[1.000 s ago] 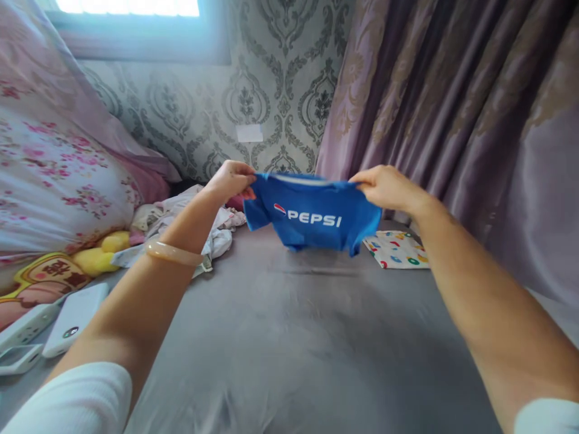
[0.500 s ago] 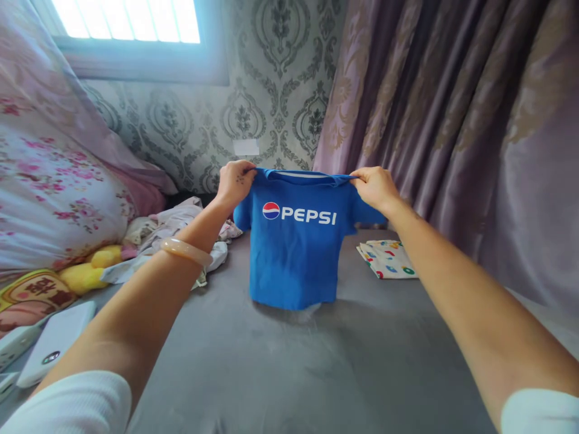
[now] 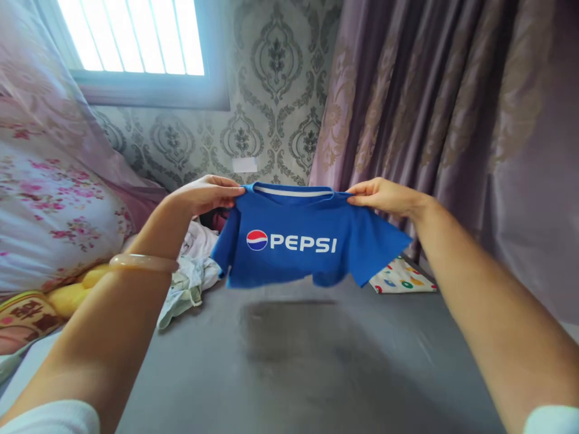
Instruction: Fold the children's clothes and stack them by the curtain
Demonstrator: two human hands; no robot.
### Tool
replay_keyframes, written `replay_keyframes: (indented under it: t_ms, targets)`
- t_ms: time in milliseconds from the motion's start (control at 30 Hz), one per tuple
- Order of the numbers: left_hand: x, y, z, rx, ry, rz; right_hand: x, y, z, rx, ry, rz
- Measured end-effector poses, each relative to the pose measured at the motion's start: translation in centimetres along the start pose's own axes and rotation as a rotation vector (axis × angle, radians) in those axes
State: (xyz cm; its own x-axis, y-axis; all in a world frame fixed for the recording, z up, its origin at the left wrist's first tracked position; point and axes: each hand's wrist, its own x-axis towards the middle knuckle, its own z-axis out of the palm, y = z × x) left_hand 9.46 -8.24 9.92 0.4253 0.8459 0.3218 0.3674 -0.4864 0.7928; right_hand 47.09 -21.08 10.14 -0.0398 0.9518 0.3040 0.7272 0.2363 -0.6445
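Observation:
A blue T-shirt with a white PEPSI print and round logo is stretched between my two hands, above the grey sheet. My left hand pinches its shoulder on the left side of the neckline. On the other side, my right hand pinches the opposite shoulder. The collar lies uppermost with its white inner band showing. Both sleeves hang outward, and the lower part of the shirt swings away from me, so its hem is foreshortened and partly out of sight.
A folded white cloth with coloured shapes lies behind the right sleeve. Crumpled clothes are heaped at left, near a yellow plush toy and a floral pillow. Purple curtains hang at right.
The shirt hung straight down before; now its lower part has swung up and away. Both hands have turned, the left one moving further left, and the sleeves have spread.

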Motion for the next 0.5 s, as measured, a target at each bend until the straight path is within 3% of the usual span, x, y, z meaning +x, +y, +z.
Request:
replay_keyframes:
  t_ms: [100,200,267,300,333,400,433,500]
  targets:
    - [3.0,0.3,2.5,0.097,0.234,0.051,3.5,-0.3,0.3,-0.276,0.149,0.005]
    - [4.8,1.2,4.8,0.311,0.576,0.197,5.5,-1.2,1.5,-0.589,0.492,-0.040]
    - [4.5,1.8,4.8,0.369,0.668,0.233,5.1,-1.5,1.8,-0.623,0.518,-0.107]
    - [4.0,2.1,4.3,0.351,0.585,0.201,4.5,-1.5,1.6,-0.581,0.409,-0.134]
    - [3.3,2.2,3.4,0.309,0.425,0.151,3.7,-1.2,1.2,-0.510,0.251,-0.147]
    - [1.9,2.1,1.2,0.183,-0.099,-0.013,2.0,-0.4,0.1,-0.333,-0.096,-0.112]
    - [1.4,2.0,0.3,0.126,-0.251,-0.043,1.3,0.1,-0.5,-0.256,-0.167,-0.088]
    - [1.1,1.7,-0.7,0.031,-0.236,-0.021,0.9,1.0,-1.3,-0.121,-0.203,-0.052]
